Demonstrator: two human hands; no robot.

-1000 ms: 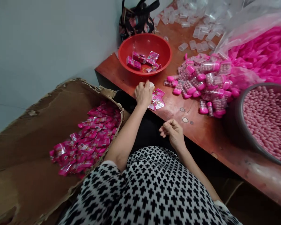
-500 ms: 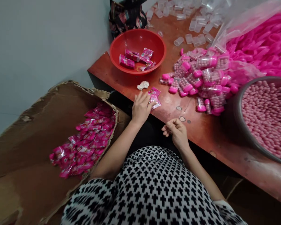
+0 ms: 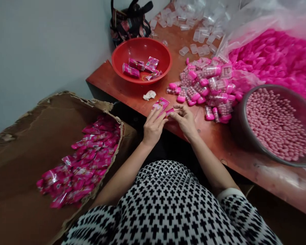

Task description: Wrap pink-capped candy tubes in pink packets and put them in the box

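Over the table's near edge, both of my hands meet at a small glossy pink packet [image 3: 169,111]. My right hand [image 3: 185,120] pinches its right side between thumb and fingers. The fingers of my left hand [image 3: 154,127] hold its left side, partly covering it. Another pink printed packet [image 3: 162,102] lies flat on the table just beyond my left fingertips. Behind that rests a crumpled white scrap [image 3: 149,95]. Any finer contents between the fingertips are too small to make out.
A red bowl [image 3: 142,80] holds several pink packets. To the right are candy-filled clear containers with pink caps [image 3: 209,81], a grey tub [image 3: 241,119] of pink balls and bagged pink plastic pieces [image 3: 270,51]. An open cardboard box [image 3: 28,129] with pink packets [image 3: 86,163] stands left.
My right hand has moved forward and left to the packet and pinches it. My left hand has closed on the packet's other side. The view has shifted slightly to the right.
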